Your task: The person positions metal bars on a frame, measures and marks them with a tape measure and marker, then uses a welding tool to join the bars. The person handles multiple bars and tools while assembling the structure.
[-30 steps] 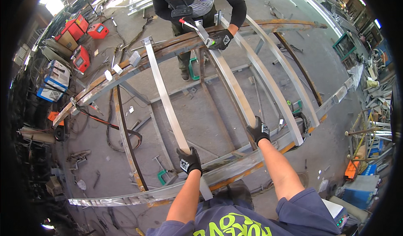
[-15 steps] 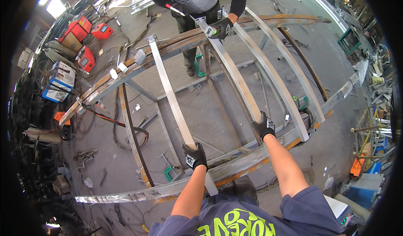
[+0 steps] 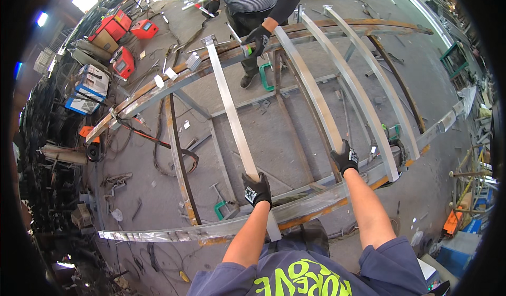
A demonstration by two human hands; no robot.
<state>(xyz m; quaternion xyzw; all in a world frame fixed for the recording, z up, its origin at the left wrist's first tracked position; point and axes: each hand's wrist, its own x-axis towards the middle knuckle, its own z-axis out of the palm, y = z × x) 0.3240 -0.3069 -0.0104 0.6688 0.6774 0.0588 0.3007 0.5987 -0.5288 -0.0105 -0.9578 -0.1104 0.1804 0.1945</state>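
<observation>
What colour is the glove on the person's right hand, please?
The right glove is black with whitish print; the head view shows it best.

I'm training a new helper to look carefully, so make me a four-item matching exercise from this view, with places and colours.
Things:
1. Wearer's left hand
2. Wearer's right hand
3. Clamp near the co-worker's shoe
4. Leftmost boxy machine

Places and colours:
a. Blue and white
b. On the second pale bar from the left
c. Green
d. On the leftmost pale bar

Right pairs: 1-d, 2-b, 3-c, 4-a
</observation>
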